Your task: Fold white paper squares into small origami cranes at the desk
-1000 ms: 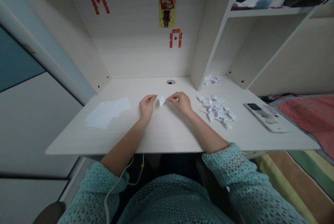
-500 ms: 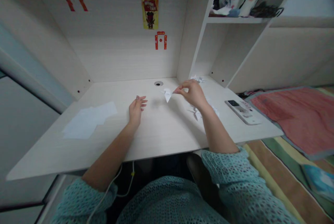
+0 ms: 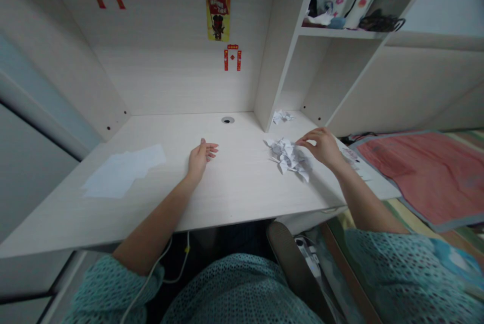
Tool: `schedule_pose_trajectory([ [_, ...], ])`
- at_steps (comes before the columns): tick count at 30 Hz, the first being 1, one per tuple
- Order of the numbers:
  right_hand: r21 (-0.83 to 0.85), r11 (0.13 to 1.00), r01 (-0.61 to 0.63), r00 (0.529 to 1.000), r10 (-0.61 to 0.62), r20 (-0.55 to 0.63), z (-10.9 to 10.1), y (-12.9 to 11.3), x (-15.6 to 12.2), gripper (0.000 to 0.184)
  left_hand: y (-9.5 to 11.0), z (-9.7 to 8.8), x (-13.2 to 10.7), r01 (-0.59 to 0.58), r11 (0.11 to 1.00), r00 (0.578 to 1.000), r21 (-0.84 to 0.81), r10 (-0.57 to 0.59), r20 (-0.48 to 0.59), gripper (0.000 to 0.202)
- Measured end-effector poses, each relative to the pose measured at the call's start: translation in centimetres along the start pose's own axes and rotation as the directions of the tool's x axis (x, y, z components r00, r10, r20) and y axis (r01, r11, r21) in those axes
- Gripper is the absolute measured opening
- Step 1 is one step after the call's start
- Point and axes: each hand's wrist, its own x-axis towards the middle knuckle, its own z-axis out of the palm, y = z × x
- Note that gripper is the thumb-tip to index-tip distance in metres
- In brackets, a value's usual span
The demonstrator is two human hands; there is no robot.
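Note:
On the right part of the white desk lies a heap of folded white paper cranes. My right hand is at the heap's right edge, thumb and forefinger pinched on a white paper crane that blends into the others. My left hand rests over the middle of the desk with its fingers loosely apart and nothing in them. To its left lie flat sheets of white paper, overlapping one another.
More folded paper sits beneath the shelf, which carries cups and a dark cable. A phone lies partly hidden behind my right forearm. A red cloth covers the bed at right.
My right hand has carried the paper crane from the desk's middle rightwards to the heap. My left hand has stayed almost in place, and the view has tilted slightly.

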Motion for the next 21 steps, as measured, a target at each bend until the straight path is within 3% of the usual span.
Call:
schedule_pose_trajectory([
  [8,-0.040,0.999,0.000,1.000,0.000,0.009,1.9,0.6,-0.1,0.023,-0.2,0.0,0.1,0.011,1.000,1.000,-0.014,-0.011,0.024,0.069],
  [21,-0.038,0.999,-0.024,1.000,0.025,0.008,3.0,1.4,-1.0,0.026,-0.5,0.1,0.4,0.029,0.999,0.999,-0.013,-0.029,0.038,0.067],
])
